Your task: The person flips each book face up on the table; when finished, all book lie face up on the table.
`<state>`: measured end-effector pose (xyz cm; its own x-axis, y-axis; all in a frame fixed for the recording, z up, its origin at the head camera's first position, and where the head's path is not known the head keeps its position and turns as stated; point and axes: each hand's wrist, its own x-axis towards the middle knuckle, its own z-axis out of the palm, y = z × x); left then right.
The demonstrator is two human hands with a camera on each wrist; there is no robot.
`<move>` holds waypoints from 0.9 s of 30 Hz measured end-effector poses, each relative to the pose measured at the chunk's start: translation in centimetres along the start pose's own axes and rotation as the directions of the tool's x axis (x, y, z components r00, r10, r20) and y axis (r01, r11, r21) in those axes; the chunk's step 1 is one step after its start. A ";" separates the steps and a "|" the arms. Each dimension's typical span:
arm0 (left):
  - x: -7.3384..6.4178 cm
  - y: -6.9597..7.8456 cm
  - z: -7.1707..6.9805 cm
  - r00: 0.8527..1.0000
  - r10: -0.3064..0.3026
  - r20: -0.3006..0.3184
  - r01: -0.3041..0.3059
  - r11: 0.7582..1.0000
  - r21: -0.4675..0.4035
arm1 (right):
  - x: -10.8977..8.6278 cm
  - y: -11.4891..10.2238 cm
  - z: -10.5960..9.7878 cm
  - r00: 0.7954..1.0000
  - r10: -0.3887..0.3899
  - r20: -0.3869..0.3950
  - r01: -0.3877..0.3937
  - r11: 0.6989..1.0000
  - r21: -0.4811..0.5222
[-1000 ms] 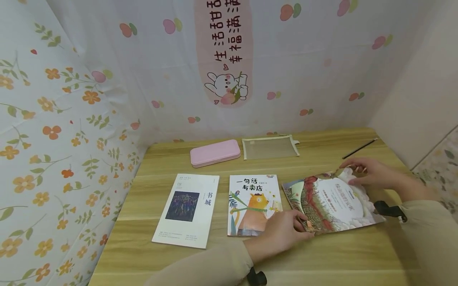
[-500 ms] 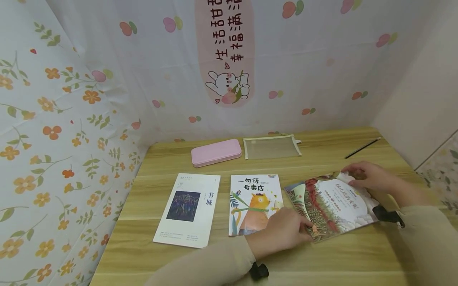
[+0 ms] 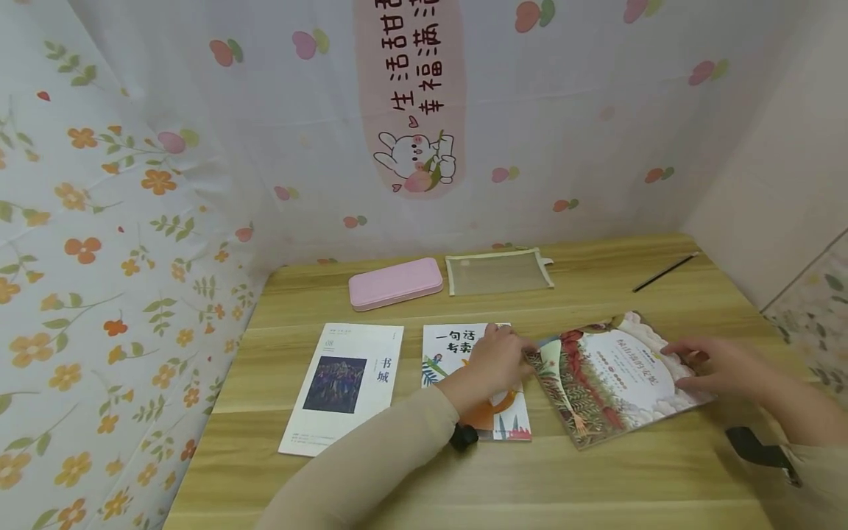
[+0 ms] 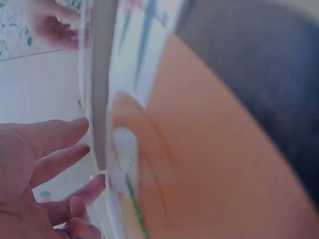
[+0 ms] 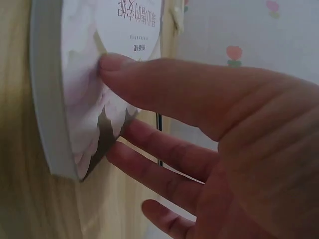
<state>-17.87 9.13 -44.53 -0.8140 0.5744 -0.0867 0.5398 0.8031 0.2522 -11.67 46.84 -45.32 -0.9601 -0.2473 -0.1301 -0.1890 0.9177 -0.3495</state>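
In the head view a glossy picture book (image 3: 629, 386) with a white title oval and red and green artwork lies slanted at the right. My right hand (image 3: 725, 368) is at its right end; in the right wrist view the straight thumb (image 5: 149, 79) reaches over the cover and the other fingers extend past the edge. My left hand (image 3: 486, 368) is over a fox-cover book (image 3: 517, 427), covering much of it, with fingertips towards the picture book's upper left corner. The left wrist view shows that hand's loosely extended fingers (image 4: 65, 164) beside the fox cover.
A white magazine-like book (image 3: 341, 386) lies at the left, partly under the left sleeve. Behind stand a pink case (image 3: 396, 283), a mesh zip pouch (image 3: 500, 274) and a black pencil (image 3: 665, 272). Patterned cloth (image 3: 265, 147) hangs at the back and left of the wooden table (image 3: 530, 486).
My left hand has left the picture book's lower left corner and moved up over the fox book. The right hand has drawn back slightly right. The picture book turned a little earlier.
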 end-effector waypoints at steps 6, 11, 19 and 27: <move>0.6 -0.5 0.3 1.000 0.003 -0.002 -0.003 0.999 -0.046 | -2.4 0.1 0.7 1.000 -0.026 -0.017 0.025 0.999 -0.048; 0.9 -0.5 0.6 1.000 -0.013 -0.010 0.012 0.996 -0.093 | -3.1 0.0 0.9 0.998 -0.005 -0.059 0.001 0.998 -0.060; 0.7 -0.6 0.6 1.000 -0.029 0.001 0.029 0.985 -0.168 | -2.7 0.2 0.7 0.996 0.037 -0.084 -0.038 0.999 -0.018; -0.4 -0.4 0.7 0.999 0.012 0.045 -0.001 0.976 -0.219 | -1.8 1.2 0.7 0.988 -0.002 -0.154 0.000 1.000 -0.012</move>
<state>-17.64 8.67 -45.25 -0.7973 0.5901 -0.1268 0.4809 0.7481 0.4573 -10.04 48.21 -46.15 -0.9800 -0.1982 0.0151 -0.1916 0.9213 -0.3384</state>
